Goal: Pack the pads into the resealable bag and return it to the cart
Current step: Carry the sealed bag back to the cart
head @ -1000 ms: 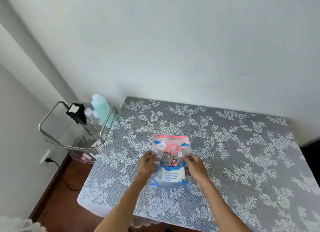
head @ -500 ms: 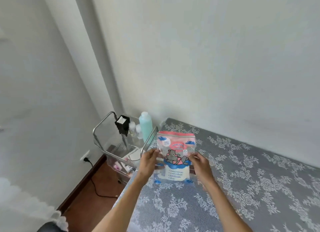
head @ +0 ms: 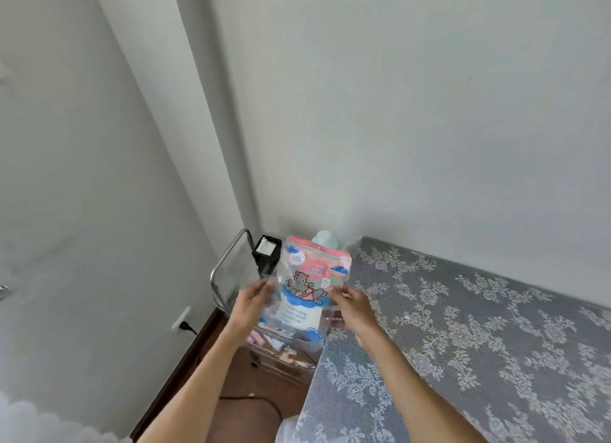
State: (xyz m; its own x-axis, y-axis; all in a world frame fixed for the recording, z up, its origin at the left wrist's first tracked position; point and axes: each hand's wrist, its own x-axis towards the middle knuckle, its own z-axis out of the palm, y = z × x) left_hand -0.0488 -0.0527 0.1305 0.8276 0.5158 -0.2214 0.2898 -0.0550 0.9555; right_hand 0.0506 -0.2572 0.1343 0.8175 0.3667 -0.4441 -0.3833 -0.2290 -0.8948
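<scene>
I hold the resealable bag (head: 305, 288) upright in the air, a clear pouch with a pink top band, a cartoon hippo and blue print. My left hand (head: 253, 302) grips its left edge and my right hand (head: 352, 305) grips its right edge. The bag hangs above the cart (head: 228, 274), a chrome-framed trolley in the room's corner, just left of the table's edge. The pads inside the bag are hidden behind the print.
The table (head: 479, 343) with a grey lace cloth fills the right side. On the cart stand a black box (head: 266, 254) and a teal bottle (head: 325, 239), partly behind the bag. A wall socket with a plug (head: 183, 320) sits low on the left wall.
Both hands lifted the bag off the table and carried it left, over the cart. The view swung left toward the corner.
</scene>
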